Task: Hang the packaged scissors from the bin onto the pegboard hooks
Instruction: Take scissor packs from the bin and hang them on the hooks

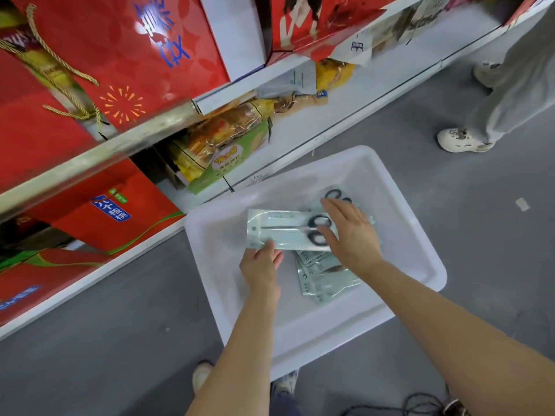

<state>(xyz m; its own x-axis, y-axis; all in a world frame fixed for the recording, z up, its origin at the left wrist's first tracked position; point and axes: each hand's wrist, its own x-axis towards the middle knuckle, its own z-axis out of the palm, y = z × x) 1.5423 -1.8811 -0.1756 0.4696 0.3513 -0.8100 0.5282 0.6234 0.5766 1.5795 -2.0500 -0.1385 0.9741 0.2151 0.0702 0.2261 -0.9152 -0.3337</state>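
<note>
A white plastic bin (399, 223) sits on the grey floor with several packaged scissors in it. The top pack of scissors (282, 228) lies flat, with black handles pointing right. My left hand (261, 265) grips its near edge between thumb and fingers. My right hand (348, 229) rests on the handle end of the same pack, fingers spread over it. More packs (324, 277) lie underneath, toward the near right, and another black-handled pair (336, 195) shows behind my right hand. No pegboard or hooks are in view.
Store shelves run along the left with red gift boxes (120, 55) and snack packs (222, 139). Another person's legs and white shoes (459, 139) stand at the upper right. My own shoes (204, 373) are below the bin. A black cord (420, 403) lies at the bottom right.
</note>
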